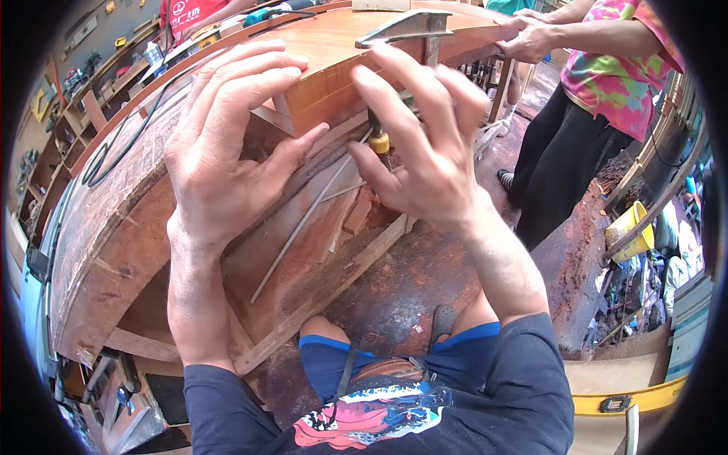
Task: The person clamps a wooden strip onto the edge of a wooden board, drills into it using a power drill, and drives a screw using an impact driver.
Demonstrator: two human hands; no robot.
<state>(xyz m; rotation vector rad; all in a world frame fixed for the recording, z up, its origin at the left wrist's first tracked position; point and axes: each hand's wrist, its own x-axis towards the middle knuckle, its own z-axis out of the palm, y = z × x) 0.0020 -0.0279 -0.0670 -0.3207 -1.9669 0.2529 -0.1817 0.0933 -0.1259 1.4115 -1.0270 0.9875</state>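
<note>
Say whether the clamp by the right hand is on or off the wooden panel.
On: the clamp reaches over the top of the wooden panel, its yellow handle below. How tight, I cannot tell.

1. A dark navy T-shirt [504,413] is worn.
2. Its front is marked with a large print [368,425] in pink, red, white, black and blue.
3. The upper arms are covered by plain dark short sleeves [523,345], and the forearms are left uncovered.
4. Blue shorts [466,360] are worn, edged at the leg openings with a band [485,331] of brighter blue.
5. A narrow dark strap [348,371] is seen against the shorts.
6. A grey shoe [441,321], dotted with small holes, is partly hidden by the leg.
</note>
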